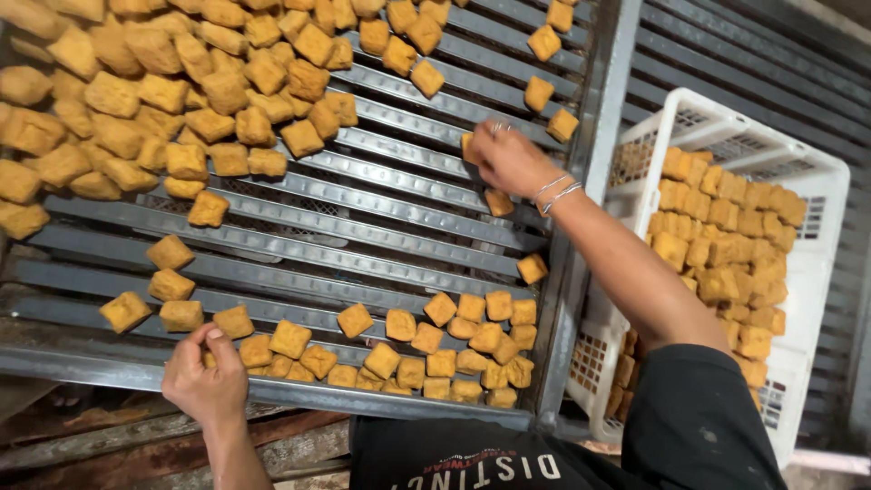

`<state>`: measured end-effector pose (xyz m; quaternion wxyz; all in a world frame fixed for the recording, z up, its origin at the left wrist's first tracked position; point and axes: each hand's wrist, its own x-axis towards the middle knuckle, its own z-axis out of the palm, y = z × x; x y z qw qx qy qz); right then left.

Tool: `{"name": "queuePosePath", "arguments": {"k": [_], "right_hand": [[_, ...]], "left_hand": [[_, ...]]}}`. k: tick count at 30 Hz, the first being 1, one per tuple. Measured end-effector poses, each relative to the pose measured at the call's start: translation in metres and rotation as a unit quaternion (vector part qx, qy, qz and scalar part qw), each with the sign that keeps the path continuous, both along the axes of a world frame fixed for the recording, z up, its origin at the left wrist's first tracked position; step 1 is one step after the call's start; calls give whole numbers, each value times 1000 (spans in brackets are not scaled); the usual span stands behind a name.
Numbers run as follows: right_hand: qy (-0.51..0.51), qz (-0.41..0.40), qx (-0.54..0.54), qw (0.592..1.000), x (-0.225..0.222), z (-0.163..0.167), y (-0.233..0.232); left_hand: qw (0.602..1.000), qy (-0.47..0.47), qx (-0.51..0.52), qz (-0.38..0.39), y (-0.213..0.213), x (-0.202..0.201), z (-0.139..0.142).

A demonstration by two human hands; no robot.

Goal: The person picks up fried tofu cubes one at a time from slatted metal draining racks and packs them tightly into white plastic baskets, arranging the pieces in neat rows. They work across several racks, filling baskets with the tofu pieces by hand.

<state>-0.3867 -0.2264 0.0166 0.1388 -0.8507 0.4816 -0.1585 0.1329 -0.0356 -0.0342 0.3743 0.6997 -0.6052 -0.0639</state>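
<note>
My right hand [508, 159] pinched one fried tofu cube [468, 148] near the slatted rack's [381, 210] right edge; my left hand [205, 374] closed on another [210, 359]. Light, soft, probably oily: grip opposite faces gently.

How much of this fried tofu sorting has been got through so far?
The white crate already holds many rows of neatly stacked cubes. In hand: the right hand grips a cube on the slatted metal tray, and the left hand touches cubes at the near edge. A big loose heap remains.

Single head view, steep downward, close over slatted metal rack [381, 218]; white crate [821, 181] at right edge.
</note>
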Motion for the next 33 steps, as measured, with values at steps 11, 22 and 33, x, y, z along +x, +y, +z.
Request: {"name": "queuePosePath", "arguments": {"k": [11, 22, 33], "right_hand": [[-60, -146, -80, 984, 71, -18, -100], [-58, -54, -219, 972, 96, -46, -150], [-191, -141, -199, 951, 102, -44, -191]], "left_hand": [[998, -27, 47, 30, -5, -7, 10], [995, -53, 63, 51, -8, -10, 15], [991, -27, 108, 71, -13, -13, 27]]}}
